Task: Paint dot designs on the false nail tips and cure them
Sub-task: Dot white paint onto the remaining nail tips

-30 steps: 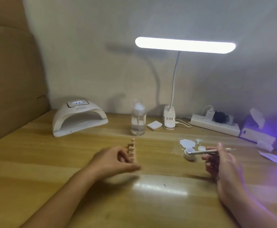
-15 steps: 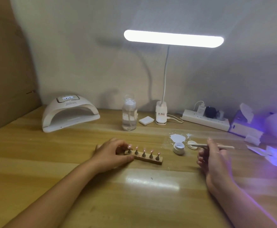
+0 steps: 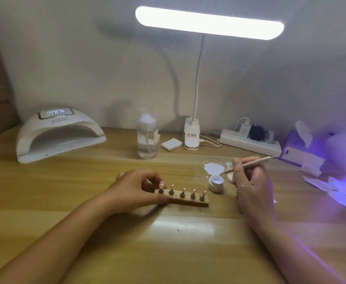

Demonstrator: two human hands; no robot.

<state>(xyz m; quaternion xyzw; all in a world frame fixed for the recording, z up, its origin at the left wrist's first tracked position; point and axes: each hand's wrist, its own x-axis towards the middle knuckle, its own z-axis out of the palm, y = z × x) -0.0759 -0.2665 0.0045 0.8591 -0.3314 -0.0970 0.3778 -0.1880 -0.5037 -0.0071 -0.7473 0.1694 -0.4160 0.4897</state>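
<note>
Here, nearest me, two bare forearms reach across a wooden table [image 3: 86, 253]. My left hand [image 3: 136, 189] pinches the left end of a small wooden holder [image 3: 190, 202] lying flat on the table; five pink false nail tips [image 3: 183, 189] stand upright along it. My right hand [image 3: 250, 187], just right of the holder, grips a slim dotting tool [image 3: 250, 163] like a pen, its lower end near an open pot of white gel [image 3: 216, 181]. To dot well, I judge: load little gel, brace the wrist on the table, steady the holder, touch each tip lightly. Farther back, on the left, sits the white curing lamp [image 3: 59, 136], its mouth facing me.
</note>
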